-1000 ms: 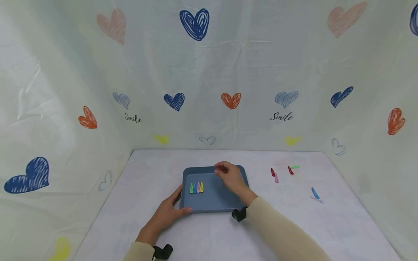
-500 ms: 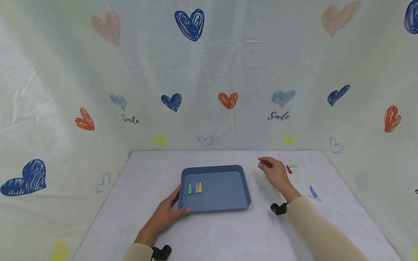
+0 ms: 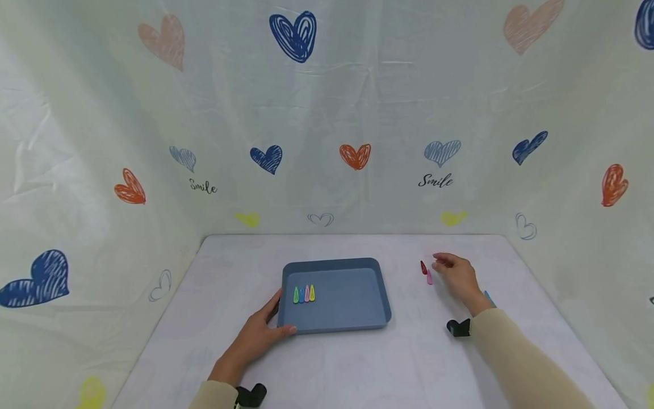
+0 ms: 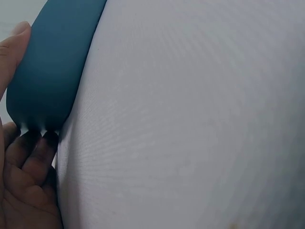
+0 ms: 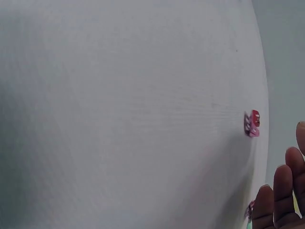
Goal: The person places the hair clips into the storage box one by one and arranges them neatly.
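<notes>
The right hand (image 3: pixel 458 281) is the nearer hand — fingers relaxed, no object visibly held. The dark red clip (image 3: pixel 423 267) and the pink clip (image 3: pixel 430 277) lie just left of its fingertips, long axes running roughly fore-and-aft. A blurred red-and-green pair (image 5: pixel 249 210) lies near its fingers. The left hand (image 3: pixel 258 335) grips the blue tray (image 3: pixel 347 301), which extends to its right.

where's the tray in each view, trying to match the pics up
Head: below centre, the tray lies flat with the left hand at its left end.
Left wrist: upper left, the tray shows its outer side, fingers at its lower end.
Right wrist: not in it.
Shared landmark: the white table, in all three.
</notes>
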`<state>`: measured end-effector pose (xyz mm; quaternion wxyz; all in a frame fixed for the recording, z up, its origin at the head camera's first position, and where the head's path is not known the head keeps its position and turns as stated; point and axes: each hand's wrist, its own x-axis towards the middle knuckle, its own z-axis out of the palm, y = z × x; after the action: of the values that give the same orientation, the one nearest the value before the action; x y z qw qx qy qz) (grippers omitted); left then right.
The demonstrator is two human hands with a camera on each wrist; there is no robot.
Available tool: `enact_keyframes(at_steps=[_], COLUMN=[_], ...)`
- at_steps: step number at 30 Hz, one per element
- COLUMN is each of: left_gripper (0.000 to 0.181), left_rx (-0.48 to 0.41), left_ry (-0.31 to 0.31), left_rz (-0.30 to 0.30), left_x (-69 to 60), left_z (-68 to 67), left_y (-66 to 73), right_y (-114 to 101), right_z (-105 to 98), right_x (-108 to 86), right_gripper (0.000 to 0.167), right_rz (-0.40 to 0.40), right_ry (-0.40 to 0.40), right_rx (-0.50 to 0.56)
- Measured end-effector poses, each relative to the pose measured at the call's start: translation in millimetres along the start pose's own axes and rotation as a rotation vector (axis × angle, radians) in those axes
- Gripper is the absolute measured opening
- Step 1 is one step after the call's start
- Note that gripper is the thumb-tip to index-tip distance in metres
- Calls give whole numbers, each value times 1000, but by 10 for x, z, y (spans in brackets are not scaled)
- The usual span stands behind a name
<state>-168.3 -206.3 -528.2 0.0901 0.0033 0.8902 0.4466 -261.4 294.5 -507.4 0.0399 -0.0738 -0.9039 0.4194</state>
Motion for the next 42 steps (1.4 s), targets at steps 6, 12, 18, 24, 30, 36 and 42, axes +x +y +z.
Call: enact_keyframes(at_steps=[6,12,18,24,30,36,42], left_gripper=[112,112,114,114,113,112,112], left_rx=[-7,-1,4,10,4,15,6], left_ry=[-4,-2,-1,-6,-7,-10,-10], left_rz=[9,14,8,11,22,21,19], left_x=[9,0,-6,7,20,6,-8], left_z=[4,-8,-20,-12,-13,-16,-14], left_y=[-12,-17,-6,-18,-30,-32,-12], right_y=[89,155,168,162,141,125,52], right_z=[54,62,71,95,125,148,101], right_x=[3,-5,-14,-27,-35,-41,-89], right_gripper=[42,48,44,35,28,18,19], right_rz=[-24,-102,-136,-145,-172,-153,-143], right_ry=[-87,-131,-141,-123,-101,-102,-54], right_rx=[-46,-110,-123,-146,-154,-174,-136])
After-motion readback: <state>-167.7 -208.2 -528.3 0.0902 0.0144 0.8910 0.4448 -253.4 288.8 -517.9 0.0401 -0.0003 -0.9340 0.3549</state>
